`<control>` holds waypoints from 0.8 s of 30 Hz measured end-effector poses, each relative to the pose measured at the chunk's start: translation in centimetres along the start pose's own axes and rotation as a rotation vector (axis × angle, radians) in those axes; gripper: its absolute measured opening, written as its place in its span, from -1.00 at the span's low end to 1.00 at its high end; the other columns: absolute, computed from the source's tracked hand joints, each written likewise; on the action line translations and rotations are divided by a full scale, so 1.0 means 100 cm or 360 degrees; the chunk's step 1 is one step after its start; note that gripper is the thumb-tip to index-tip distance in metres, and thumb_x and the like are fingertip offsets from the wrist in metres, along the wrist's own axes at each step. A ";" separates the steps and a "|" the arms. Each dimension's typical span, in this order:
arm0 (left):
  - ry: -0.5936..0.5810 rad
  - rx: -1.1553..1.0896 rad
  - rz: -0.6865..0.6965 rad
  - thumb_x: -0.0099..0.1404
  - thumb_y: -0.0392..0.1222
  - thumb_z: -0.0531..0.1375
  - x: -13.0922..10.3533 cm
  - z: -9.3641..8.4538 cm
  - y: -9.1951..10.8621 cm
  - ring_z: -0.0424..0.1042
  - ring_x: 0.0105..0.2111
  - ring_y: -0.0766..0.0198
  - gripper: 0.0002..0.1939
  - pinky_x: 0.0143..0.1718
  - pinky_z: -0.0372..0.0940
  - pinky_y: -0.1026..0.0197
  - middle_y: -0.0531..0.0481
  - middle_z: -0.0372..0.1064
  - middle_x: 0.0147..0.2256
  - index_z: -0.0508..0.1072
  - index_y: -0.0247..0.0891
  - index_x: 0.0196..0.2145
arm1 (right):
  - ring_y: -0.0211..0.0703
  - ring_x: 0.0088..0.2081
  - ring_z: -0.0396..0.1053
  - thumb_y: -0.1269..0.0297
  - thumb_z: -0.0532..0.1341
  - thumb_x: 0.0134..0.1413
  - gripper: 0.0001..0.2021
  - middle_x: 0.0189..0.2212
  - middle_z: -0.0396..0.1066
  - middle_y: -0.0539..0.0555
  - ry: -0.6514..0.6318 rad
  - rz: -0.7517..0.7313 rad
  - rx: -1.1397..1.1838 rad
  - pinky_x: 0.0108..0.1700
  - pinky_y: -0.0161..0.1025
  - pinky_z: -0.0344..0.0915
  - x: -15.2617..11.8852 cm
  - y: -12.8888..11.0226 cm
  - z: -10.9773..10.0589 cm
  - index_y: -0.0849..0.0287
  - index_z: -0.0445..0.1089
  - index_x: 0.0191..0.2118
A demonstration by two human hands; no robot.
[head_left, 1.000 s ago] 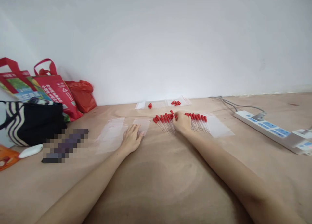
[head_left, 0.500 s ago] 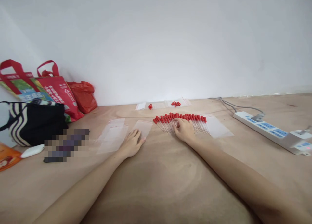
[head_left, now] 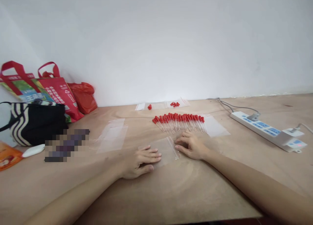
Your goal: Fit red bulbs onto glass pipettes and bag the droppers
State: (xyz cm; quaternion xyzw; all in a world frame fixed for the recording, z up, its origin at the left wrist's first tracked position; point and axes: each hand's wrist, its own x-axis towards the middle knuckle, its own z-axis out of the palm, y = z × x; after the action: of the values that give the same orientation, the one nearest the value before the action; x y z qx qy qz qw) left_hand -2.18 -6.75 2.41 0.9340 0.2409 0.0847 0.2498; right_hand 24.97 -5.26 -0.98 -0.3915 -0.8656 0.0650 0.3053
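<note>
Clear plastic lies under the fingers of the left hand (head_left: pixel 140 163): they are extended, slightly parted and released, resting flat on the near-left part of a zip bag (head_left: pixel 164 148). The bag is flat on the wooden table (head_left: pixel 186 192), its zip edge facing three o'clock. The right hand (head_left: pixel 193 147) is at that edge, fingers curled, with thumb and forefinger slightly parted beside the zip; contact seems likely, but from this angle I cannot tell whether they grip the film.

With the bag as clock centre and twelve at the wall (head_left: pixel 171 49), the following positions are recorded. At one o'clock, just beyond the right hand, red-tipped sticks (head_left: pixel 179 118) lie side by side in a fanned row, red ends toward the wall and pale stems toward the person. At two o'clock, another clear bag (head_left: pixel 217 126) lies flat beside the row's end. At ten o'clock, clear bags (head_left: pixel 112 137) overlap on the table. At twelve, near the wall, further bags (head_left: pixel 157 105) lie with two small clusters of red pieces (head_left: pixel 175 104).

Outermost, a white power strip (head_left: pixel 259 126) sits between two and three o'clock, plugs inserted. A black bag (head_left: pixel 46 124) with white stripes stands between nine and ten; a red shopping bag (head_left: pixel 58 91) stands behind it.
</note>
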 end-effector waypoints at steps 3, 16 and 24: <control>0.0041 -0.0017 0.0080 0.24 -0.17 0.07 0.020 0.002 -0.006 0.11 0.08 0.20 -0.64 0.12 -0.12 -0.05 -0.04 0.20 0.03 0.26 -0.08 0.01 | -0.21 -0.34 0.26 0.17 0.12 0.00 -0.80 -0.44 0.34 0.07 -0.0009 0.0003 0.0069 -0.25 -0.22 0.16 0.001 0.000 -0.002 0.18 0.38 -0.33; 0.0123 0.0083 0.0011 0.19 -0.11 0.11 0.023 0.002 -0.017 -0.05 0.14 0.12 -0.41 0.10 -0.05 -0.02 -0.11 -0.06 0.16 0.01 -0.13 0.14 | -0.13 -0.20 0.27 0.07 0.15 -0.07 -0.65 -0.24 0.35 0.16 -0.0290 -0.0364 0.0309 -0.13 -0.16 0.17 0.003 -0.007 -0.009 0.23 0.39 -0.24; 0.0208 0.0087 -0.0103 0.22 -0.08 0.05 0.021 0.004 -0.017 -0.04 0.14 0.09 -0.34 0.10 -0.03 -0.03 -0.15 -0.14 0.18 -0.16 -0.20 0.19 | -0.05 0.11 0.02 0.00 0.16 -0.10 -0.48 0.13 0.02 0.18 -0.0526 -0.0532 0.0119 0.08 -0.02 -0.09 0.005 -0.011 -0.008 0.06 0.23 0.02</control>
State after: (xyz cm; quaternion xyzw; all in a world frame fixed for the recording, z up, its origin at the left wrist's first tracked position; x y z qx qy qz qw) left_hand -0.90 -4.60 1.34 0.9247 0.2891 0.1307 0.2106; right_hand 24.46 -5.70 0.27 -0.2153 -0.9536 0.1088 0.1804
